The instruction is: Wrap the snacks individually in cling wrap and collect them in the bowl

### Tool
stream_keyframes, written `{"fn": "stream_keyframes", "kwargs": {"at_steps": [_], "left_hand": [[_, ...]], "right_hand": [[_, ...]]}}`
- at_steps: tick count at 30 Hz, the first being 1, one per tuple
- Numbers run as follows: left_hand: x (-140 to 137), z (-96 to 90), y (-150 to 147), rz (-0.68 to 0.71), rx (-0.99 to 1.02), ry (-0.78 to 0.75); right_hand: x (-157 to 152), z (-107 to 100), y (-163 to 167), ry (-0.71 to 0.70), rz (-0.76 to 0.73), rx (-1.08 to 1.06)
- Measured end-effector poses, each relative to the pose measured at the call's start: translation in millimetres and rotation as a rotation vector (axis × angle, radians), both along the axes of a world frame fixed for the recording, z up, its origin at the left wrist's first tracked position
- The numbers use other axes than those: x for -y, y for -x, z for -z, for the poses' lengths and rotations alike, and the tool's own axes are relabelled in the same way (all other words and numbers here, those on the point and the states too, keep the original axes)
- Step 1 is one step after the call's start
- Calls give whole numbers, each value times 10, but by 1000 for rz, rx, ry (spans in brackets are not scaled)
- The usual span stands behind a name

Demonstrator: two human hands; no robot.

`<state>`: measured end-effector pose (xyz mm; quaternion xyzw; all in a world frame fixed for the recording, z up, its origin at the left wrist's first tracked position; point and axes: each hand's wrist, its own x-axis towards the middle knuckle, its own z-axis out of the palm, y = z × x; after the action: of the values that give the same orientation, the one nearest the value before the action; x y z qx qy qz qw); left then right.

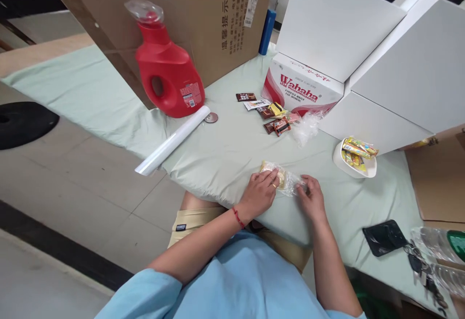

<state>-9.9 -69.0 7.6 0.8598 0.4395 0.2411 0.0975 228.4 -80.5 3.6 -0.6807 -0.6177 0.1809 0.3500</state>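
Observation:
A small yellowish packet [281,178] lies at the table's near edge, in crinkled clear plastic [290,183] that spreads out to its right. My left hand [259,193] lies over the packet, fingers extended across it and holding it against the cloth; its thumb is hidden. At the right end of the plastic, my right hand [312,198] is closed, thumb and fingers pinching the loose edge. Past my hands is a group of small snack sachets [267,111], brown, yellow, white and red. Beside them sits a crumpled clear plastic bag [306,129].
A white roll [174,139] overhangs the table's left edge, near a red jug [169,74] and round disc [211,117]. Behind are a large carton [196,23] and a Wahaha box [300,86]. Rightward are a white tub [358,171], black pouch [384,237] and keys [421,268].

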Motion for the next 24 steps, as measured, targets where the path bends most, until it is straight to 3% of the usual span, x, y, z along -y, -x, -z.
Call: {"fn": "stream_keyframes", "kwargs": {"at_steps": [4, 6, 8, 13, 15, 19, 24], "left_hand": [[11, 18, 2, 9, -2, -5], [25, 44, -3, 11, -17, -8], [43, 76, -2, 25, -32, -14], [67, 140, 96, 59, 41, -17], [81, 151, 170, 43, 151, -9], [169, 157, 341, 8, 387, -39], [255, 117, 543, -75, 476, -116]], "right_hand": [[-153, -245, 60, 150, 74, -357], [-295, -366, 240, 158, 51, -402], [-443, -452, 521, 156, -27, -291], [-642, -587, 1261, 291, -172, 400], [-629, -627, 1412, 324, -193, 555], [-518, -634, 1456, 318, -226, 615], [-406, -492, 1414, 253, -208, 629]]}}
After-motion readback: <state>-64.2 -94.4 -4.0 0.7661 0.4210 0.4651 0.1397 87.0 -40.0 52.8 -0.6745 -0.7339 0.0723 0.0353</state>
